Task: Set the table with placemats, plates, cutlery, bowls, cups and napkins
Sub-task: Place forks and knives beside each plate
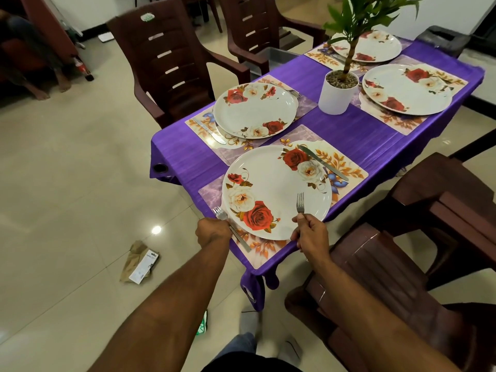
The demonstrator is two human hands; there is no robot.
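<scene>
A purple-clothed table (349, 130) carries several floral placemats, each with a white rose-patterned plate. On the nearest placemat (264, 251) lies the nearest plate (276, 191), with a knife (323, 162) on its far right side. My left hand (212, 232) holds a fork (232, 228) that lies on the placemat left of that plate. My right hand (311, 234) grips a second fork (300, 202), tines up over the plate's near right rim. The left plate (255, 110) has a knife (210, 131) and a fork (294, 92) beside it.
A white pot with a green plant (336, 93) stands mid-table. Two more plates (408, 88) (367, 47) sit at the far side. Brown plastic chairs (171, 63) (402, 251) surround the table. A torn paper package (139, 263) lies on the tiled floor at left.
</scene>
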